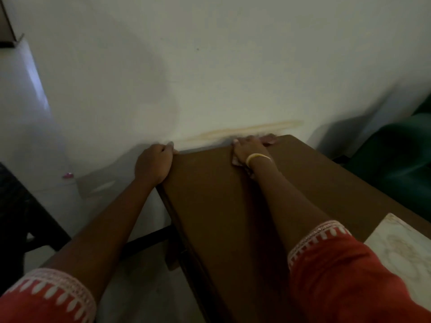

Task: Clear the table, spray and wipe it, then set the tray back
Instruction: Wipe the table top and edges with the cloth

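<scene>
A brown wooden table (210,206) stands with its far end against a white wall. My left hand (152,163) grips the table's far left corner, fingers curled over the edge. My right hand (249,148) lies flat near the far edge and presses a pale pinkish cloth (270,139) onto the tabletop; the cloth shows past the fingertips and under the palm. A yellow bangle sits on that wrist. A white tray-like slab (405,250) with a faint pattern lies at the near right, partly cut off by the frame.
A yellowish streak (245,131) marks the wall just above the table. A dark green chair (396,164) stands to the right. Dark furniture (14,206) sits at the left, with pale floor (140,287) beside the table.
</scene>
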